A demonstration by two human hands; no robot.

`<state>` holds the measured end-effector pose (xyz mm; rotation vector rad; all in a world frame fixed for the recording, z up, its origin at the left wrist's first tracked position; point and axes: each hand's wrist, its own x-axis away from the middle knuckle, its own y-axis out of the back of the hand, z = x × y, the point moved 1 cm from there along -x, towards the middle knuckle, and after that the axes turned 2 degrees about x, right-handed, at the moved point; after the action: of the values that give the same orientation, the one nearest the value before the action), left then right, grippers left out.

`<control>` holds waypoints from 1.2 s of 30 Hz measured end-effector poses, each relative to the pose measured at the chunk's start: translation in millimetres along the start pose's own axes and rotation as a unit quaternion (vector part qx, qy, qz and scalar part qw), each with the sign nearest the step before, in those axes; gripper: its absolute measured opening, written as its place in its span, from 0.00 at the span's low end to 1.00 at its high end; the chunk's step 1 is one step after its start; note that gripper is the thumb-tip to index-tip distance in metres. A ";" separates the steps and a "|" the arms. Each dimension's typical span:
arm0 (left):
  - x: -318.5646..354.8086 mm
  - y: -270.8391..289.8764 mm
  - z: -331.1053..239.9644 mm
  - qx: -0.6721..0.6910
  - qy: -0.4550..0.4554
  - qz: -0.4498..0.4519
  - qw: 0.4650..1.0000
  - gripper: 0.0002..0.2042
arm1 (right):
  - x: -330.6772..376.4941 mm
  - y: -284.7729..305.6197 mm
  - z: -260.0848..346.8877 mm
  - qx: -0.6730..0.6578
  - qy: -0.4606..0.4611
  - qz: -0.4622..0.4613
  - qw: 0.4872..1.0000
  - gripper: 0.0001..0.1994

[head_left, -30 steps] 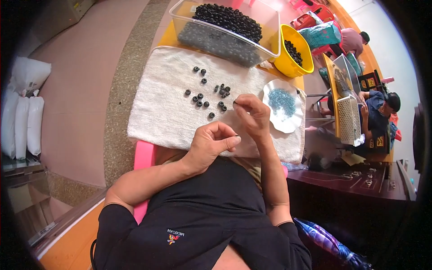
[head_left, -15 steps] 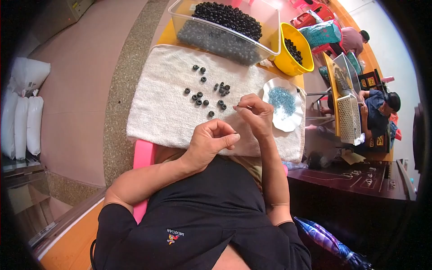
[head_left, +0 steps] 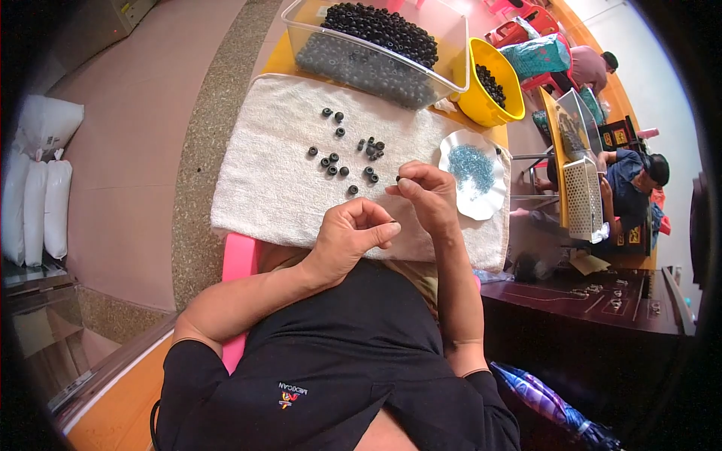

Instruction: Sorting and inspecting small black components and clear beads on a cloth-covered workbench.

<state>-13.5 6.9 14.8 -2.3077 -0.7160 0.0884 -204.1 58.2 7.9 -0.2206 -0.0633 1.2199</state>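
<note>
2 hands: both raised just above the near edge of a white towel, close together.
Left hand: fingers curled in, thumb pressed to forefinger as if pinching something small; what it has hold of cannot be told.
Right hand: fingertips pinched on 1 small dark ring, beside the scattered rings.
Scattered rings: spread loose on the towel, probably so none roll.
Clear tub: bulk dark rings, far edge.
Yellow bowl: more rings.
White dish: small blue pieces, near right hand.
Room: tiled floor, white sacks left, other people seated right.
</note>
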 end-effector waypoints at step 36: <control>-4.2 3.4 -3.4 0.074 0.116 0.030 0.990 0.22 | 25.1 -23.6 23.9 0.222 0.119 0.039 0.967 0.07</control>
<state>-14.6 0.5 14.6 -2.1525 -0.5048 -0.0965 -177.6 77.3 34.2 0.0242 0.4279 1.2457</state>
